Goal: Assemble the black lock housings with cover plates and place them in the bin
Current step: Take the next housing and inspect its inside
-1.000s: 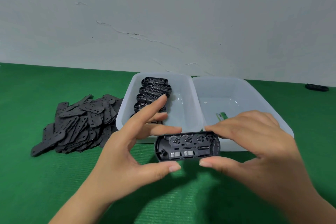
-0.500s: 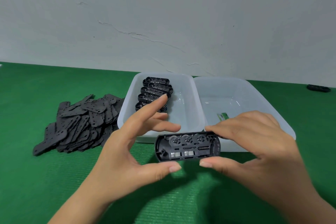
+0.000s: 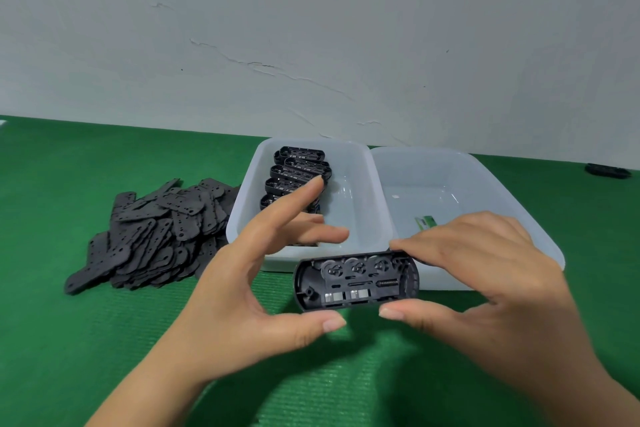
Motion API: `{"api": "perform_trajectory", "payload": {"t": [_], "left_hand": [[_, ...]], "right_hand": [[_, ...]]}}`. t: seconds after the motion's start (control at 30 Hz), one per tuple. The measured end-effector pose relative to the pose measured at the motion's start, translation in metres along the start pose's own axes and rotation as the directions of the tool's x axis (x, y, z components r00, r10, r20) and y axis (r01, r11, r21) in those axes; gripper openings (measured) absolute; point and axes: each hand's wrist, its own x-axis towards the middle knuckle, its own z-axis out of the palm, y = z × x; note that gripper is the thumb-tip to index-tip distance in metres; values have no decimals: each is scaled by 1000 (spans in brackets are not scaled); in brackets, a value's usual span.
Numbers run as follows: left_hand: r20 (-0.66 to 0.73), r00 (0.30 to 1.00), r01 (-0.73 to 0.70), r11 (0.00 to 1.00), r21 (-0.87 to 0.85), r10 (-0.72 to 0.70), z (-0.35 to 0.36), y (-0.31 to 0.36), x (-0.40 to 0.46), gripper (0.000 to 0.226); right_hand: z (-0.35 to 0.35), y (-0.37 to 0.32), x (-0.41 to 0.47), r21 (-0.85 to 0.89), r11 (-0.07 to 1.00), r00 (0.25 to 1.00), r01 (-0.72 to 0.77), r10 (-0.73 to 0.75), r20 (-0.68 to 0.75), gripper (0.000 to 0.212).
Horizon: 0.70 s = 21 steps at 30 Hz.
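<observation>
Green bench (image 3: 69,340): both hands (image 3: 242,295) (image 3: 485,288) pinch an open housing (image 3: 356,282); keeping it level should ease seating a plate (image 3: 152,236).

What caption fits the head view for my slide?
Both hands, left and right, pinch an open lock housing before two translucent bins, cover plates piled left.

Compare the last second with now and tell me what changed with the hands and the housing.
Almost nothing. The right hand still pinches the open housing between thumb and fingers; the left hand stays by its left end, thumb under its edge. No cover plate taken. Both bins and the row of housings are unmoved.
</observation>
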Motion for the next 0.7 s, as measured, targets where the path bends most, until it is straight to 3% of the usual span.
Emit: {"api": "perform_trajectory", "payload": {"t": [0.23, 0.7], "left_hand": [[134, 991, 0, 1000, -3, 0, -3, 1, 3, 99], [103, 995, 8, 999, -36, -4, -2, 2, 3, 96]], "right_hand": [[3, -6, 3, 9, 1000, 999, 18, -19, 29, 48], [3, -8, 2, 10, 1000, 999, 24, -24, 25, 48]]}}
